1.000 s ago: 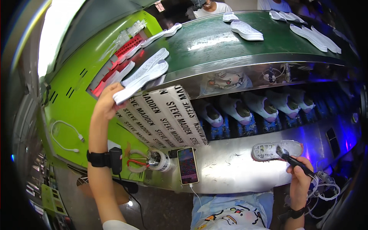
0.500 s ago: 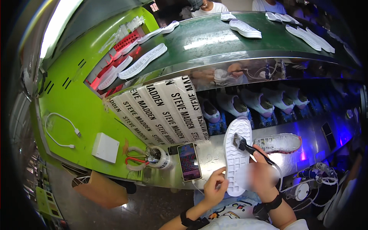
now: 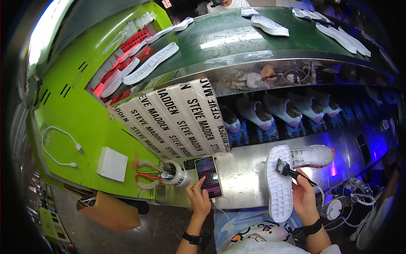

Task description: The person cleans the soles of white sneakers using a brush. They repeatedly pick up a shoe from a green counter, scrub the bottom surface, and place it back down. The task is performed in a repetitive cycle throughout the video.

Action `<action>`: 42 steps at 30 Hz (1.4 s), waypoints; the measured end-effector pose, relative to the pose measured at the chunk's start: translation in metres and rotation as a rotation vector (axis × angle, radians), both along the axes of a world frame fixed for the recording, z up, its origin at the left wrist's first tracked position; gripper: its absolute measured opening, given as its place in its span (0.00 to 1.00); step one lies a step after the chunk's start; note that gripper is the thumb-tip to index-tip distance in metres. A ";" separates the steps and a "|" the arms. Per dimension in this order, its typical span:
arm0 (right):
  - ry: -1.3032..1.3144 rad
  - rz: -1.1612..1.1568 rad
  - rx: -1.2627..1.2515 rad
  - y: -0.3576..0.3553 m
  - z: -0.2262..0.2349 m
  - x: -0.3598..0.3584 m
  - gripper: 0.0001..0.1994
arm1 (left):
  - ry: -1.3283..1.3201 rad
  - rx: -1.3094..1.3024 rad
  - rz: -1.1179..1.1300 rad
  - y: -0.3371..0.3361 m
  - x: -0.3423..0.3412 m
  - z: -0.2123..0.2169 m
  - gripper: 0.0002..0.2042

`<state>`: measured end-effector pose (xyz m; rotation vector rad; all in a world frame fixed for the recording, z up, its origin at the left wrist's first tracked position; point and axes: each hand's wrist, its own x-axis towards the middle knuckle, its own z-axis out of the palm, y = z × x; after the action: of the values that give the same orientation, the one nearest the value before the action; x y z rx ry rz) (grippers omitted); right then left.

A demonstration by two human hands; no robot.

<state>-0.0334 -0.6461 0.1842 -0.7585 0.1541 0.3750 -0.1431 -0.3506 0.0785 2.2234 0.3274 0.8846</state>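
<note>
In my right hand (image 3: 303,195) is a brush (image 3: 286,169) with a black handle and dark bristles, which rest against the upper part of a white shoe sole (image 3: 279,203). The sole stands nearly upright over my lap, its gridded side toward me, with the same hand behind its right edge. My left hand (image 3: 198,198) is away from the sole, with a finger stretched onto the lit screen of a phone (image 3: 207,167) on the metal ledge. Just behind the sole lies a pale shoe (image 3: 315,156), its bottom turned up.
Several white shoes (image 3: 289,111) stand in a row under the green belt (image 3: 228,31), which carries white soles (image 3: 270,26). A printed box (image 3: 169,122) leans at centre left. Nearby are a tool cup (image 3: 179,175), white box (image 3: 112,164), cable (image 3: 59,131) and brown bag (image 3: 108,213).
My left hand has let go of the sole and moved left onto the phone. The sole and brush have shifted right and lower in my right hand.
</note>
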 end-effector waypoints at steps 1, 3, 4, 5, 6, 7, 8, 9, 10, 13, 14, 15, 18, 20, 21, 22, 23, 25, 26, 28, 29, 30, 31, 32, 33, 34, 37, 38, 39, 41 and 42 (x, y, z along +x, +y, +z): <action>0.009 -0.006 0.004 -0.001 -0.001 0.000 0.17 | 0.014 0.008 0.001 0.000 0.000 0.001 0.17; 0.020 -0.021 0.000 -0.003 -0.004 0.000 0.18 | 0.010 -0.014 -0.008 0.001 0.000 -0.001 0.17; 0.020 -0.032 -0.006 -0.005 -0.006 0.000 0.18 | -0.010 -0.043 -0.019 0.001 0.001 -0.002 0.17; 0.020 -0.042 -0.011 -0.006 -0.008 0.001 0.18 | -0.028 -0.071 -0.030 0.001 0.001 -0.003 0.17; 0.023 -0.040 -0.007 -0.007 -0.008 0.000 0.18 | -0.020 -0.065 -0.038 0.002 0.002 -0.004 0.17; 0.026 -0.039 -0.003 -0.008 -0.007 0.000 0.18 | -0.011 -0.059 -0.046 0.003 0.002 -0.005 0.17; 0.028 -0.036 0.000 -0.008 -0.007 0.000 0.18 | -0.003 -0.054 -0.052 0.004 0.002 -0.006 0.18; 0.031 -0.038 0.003 -0.008 -0.007 0.000 0.17 | -0.018 -0.069 -0.042 0.004 0.002 -0.007 0.18; 0.034 -0.040 0.007 -0.008 -0.006 -0.001 0.17 | -0.033 -0.085 -0.033 0.004 0.003 -0.007 0.18; 0.028 -0.038 0.005 -0.006 -0.006 -0.001 0.17 | -0.045 -0.093 -0.019 0.005 0.003 -0.005 0.19; 0.023 -0.037 0.004 -0.007 -0.006 -0.001 0.18 | -0.044 -0.089 -0.018 0.005 0.003 -0.003 0.19; 0.024 -0.033 0.001 -0.007 -0.005 -0.002 0.18 | -0.037 -0.083 -0.020 0.004 0.004 -0.003 0.19; 0.024 -0.022 -0.003 -0.007 -0.007 -0.003 0.18 | -0.019 -0.065 -0.020 0.003 0.004 -0.003 0.20; 0.020 -0.022 -0.007 -0.007 -0.009 -0.003 0.18 | -0.014 -0.057 -0.016 0.004 0.004 -0.004 0.20; 0.016 -0.019 -0.006 -0.007 -0.010 -0.003 0.18 | -0.004 -0.054 -0.016 0.003 0.003 -0.004 0.20; 0.012 -0.017 -0.005 -0.007 -0.010 -0.003 0.18 | 0.005 -0.050 -0.016 0.003 0.003 -0.002 0.20; 0.009 -0.014 -0.005 -0.007 -0.011 -0.003 0.18 | 0.015 -0.047 -0.017 0.002 0.003 -0.001 0.20; 0.011 -0.012 -0.005 -0.006 -0.010 -0.004 0.18 | 0.022 -0.060 -0.014 0.003 0.002 -0.001 0.19; 0.012 -0.013 -0.004 -0.006 -0.010 -0.004 0.18 | 0.025 -0.066 -0.015 0.003 0.003 -0.001 0.19; 0.016 -0.014 -0.007 -0.007 -0.012 -0.003 0.19 | 0.035 -0.061 -0.009 0.003 0.002 -0.002 0.19; 0.018 -0.014 -0.008 -0.007 -0.012 -0.003 0.19 | 0.040 -0.059 -0.005 0.003 0.001 -0.002 0.19; 0.019 -0.013 -0.007 -0.007 -0.012 -0.003 0.19 | 0.039 -0.056 -0.004 0.003 0.001 -0.002 0.19; 0.020 -0.012 -0.007 -0.007 -0.012 -0.003 0.19 | 0.038 -0.054 -0.003 0.003 0.001 -0.002 0.19; 0.022 -0.012 -0.005 -0.007 -0.012 -0.003 0.19 | 0.037 -0.051 -0.003 0.003 0.002 -0.002 0.19; 0.023 -0.013 -0.004 -0.007 -0.012 -0.004 0.19 | 0.035 -0.054 -0.004 0.002 0.002 -0.001 0.19; 0.024 -0.013 -0.002 -0.007 -0.012 -0.004 0.19 | 0.033 -0.057 -0.006 0.002 0.002 -0.001 0.19; 0.030 -0.015 -0.001 -0.007 -0.012 -0.004 0.19 | 0.031 -0.038 0.007 0.003 0.000 -0.003 0.18; 0.032 -0.016 -0.001 -0.007 -0.011 -0.004 0.19 | 0.031 -0.027 0.013 0.004 -0.001 -0.006 0.18; 0.035 -0.019 -0.001 -0.007 -0.011 -0.004 0.18 | 0.000 -0.102 0.012 0.005 -0.003 -0.011 0.18; 0.041 -0.024 -0.002 -0.007 -0.011 -0.005 0.18 | -0.061 -0.254 0.010 0.005 -0.007 -0.016 0.18; 0.039 -0.022 -0.003 -0.007 -0.011 -0.005 0.18 | -0.074 -0.199 0.028 0.004 -0.006 -0.014 0.18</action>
<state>-0.0379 -0.6532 0.1736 -0.7521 0.2000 0.3690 -0.1487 -0.3463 0.0646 2.0028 0.3948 0.9058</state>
